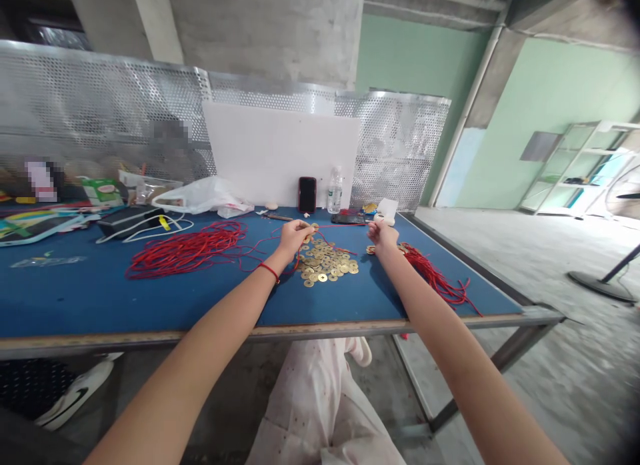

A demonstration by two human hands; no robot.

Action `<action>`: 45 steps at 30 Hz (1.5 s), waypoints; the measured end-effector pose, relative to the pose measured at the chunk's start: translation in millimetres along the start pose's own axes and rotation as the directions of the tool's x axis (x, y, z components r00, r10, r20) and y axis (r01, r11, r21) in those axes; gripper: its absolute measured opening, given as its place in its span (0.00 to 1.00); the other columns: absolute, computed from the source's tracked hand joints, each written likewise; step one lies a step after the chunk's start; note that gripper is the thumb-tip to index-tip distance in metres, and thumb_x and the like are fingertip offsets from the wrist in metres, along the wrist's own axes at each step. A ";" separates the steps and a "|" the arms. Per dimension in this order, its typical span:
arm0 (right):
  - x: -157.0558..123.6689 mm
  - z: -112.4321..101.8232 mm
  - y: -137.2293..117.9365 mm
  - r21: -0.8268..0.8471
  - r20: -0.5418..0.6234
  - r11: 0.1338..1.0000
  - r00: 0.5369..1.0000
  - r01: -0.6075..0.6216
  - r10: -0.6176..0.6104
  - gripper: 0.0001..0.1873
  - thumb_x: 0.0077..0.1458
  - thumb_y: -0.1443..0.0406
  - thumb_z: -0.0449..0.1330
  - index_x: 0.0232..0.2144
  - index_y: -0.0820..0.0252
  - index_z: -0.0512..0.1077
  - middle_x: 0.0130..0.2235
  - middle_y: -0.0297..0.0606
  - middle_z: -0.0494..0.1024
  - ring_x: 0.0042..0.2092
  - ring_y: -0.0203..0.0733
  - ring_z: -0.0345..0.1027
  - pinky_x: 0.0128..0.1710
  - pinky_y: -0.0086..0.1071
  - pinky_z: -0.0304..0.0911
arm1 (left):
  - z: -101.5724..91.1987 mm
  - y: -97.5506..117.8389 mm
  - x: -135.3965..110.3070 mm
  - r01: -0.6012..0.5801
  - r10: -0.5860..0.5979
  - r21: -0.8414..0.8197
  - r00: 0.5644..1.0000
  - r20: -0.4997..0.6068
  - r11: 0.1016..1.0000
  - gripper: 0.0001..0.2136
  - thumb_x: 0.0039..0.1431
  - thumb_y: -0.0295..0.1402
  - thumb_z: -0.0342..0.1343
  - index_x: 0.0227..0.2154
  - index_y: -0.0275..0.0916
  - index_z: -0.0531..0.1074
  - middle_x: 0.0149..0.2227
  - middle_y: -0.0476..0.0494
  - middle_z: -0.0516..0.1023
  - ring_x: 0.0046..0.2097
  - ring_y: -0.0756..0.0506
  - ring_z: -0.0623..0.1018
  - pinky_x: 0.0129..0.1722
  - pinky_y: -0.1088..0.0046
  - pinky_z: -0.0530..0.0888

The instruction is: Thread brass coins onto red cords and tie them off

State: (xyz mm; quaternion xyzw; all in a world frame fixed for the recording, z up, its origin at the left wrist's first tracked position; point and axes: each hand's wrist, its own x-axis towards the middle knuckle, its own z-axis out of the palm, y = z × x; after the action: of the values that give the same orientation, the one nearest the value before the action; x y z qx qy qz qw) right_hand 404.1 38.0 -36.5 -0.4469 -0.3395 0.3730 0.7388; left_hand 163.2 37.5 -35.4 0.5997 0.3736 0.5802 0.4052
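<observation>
My left hand (pixel 294 240) is closed over the table, pinching a brass-coloured coin (pixel 315 227) at its fingertips. From there a red cord (pixel 343 225) runs nearly straight across to my right hand (pixel 383 237), whose closed fingers grip its other end. Below the stretched cord lies a loose pile of coins (pixel 323 277) with holes in their middles. Close to my right wrist a bundle of red cords (pixel 434 275) rests on the blue table, with a few coins (pixel 371 250) beside it. Whether more coins hang on the cord at my left fingers I cannot tell.
A large heap of red cord (pixel 187 252) lies on the left of the blue table (pixel 220 308). Along the back stand a phone (pixel 307 194) and a water bottle (pixel 335 190). A white plastic bag (pixel 200 197) and a black box (pixel 135 222) are farther left.
</observation>
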 end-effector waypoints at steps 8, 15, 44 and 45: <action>-15.2 12.8 -1.5 -0.054 0.071 0.994 0.992 -0.098 0.101 0.13 0.45 0.70 0.58 0.36 0.58 0.64 0.26 0.33 0.76 0.29 0.37 0.72 0.30 0.30 0.69 | 1.7 -4.8 -1.1 -0.069 0.076 0.175 0.996 -0.035 0.982 0.07 0.38 0.31 0.62 0.17 0.37 0.69 0.19 0.48 0.71 0.24 0.49 0.70 0.27 0.74 0.64; -49.6 34.5 7.1 -0.332 0.677 0.732 0.691 0.595 -0.254 0.08 0.45 0.68 0.57 0.32 0.58 0.67 0.33 0.35 0.76 0.36 0.38 0.69 0.42 0.34 0.64 | 1.3 -13.8 2.7 -0.099 0.114 0.303 0.993 -0.032 0.948 0.04 0.39 0.30 0.60 0.17 0.37 0.70 0.21 0.48 0.72 0.27 0.48 0.70 0.30 0.73 0.65; -40.5 25.3 -15.1 -0.187 0.373 0.953 0.915 0.240 -0.157 0.16 0.46 0.53 0.60 0.32 0.59 0.75 0.31 0.35 0.74 0.28 0.31 0.61 0.25 0.24 0.57 | 5.7 -11.0 0.6 -0.134 0.118 0.397 0.991 0.065 0.908 0.05 0.43 0.32 0.59 0.20 0.36 0.71 0.23 0.46 0.75 0.28 0.47 0.72 0.30 0.72 0.66; -42.7 27.1 -13.8 -0.220 0.431 0.939 0.890 0.266 -0.151 0.17 0.47 0.52 0.59 0.30 0.61 0.75 0.28 0.34 0.73 0.27 0.31 0.60 0.25 0.24 0.56 | 6.1 -11.3 0.4 -0.158 0.138 0.425 0.987 0.078 0.891 0.05 0.43 0.32 0.58 0.20 0.36 0.71 0.24 0.46 0.75 0.29 0.47 0.72 0.31 0.72 0.66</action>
State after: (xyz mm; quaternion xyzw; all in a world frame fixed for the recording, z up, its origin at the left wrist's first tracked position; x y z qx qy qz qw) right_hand 363.9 8.1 -21.0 -0.4171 -0.5805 0.3253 0.6190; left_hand 169.6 42.0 -45.6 0.7140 0.4360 0.4989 0.2261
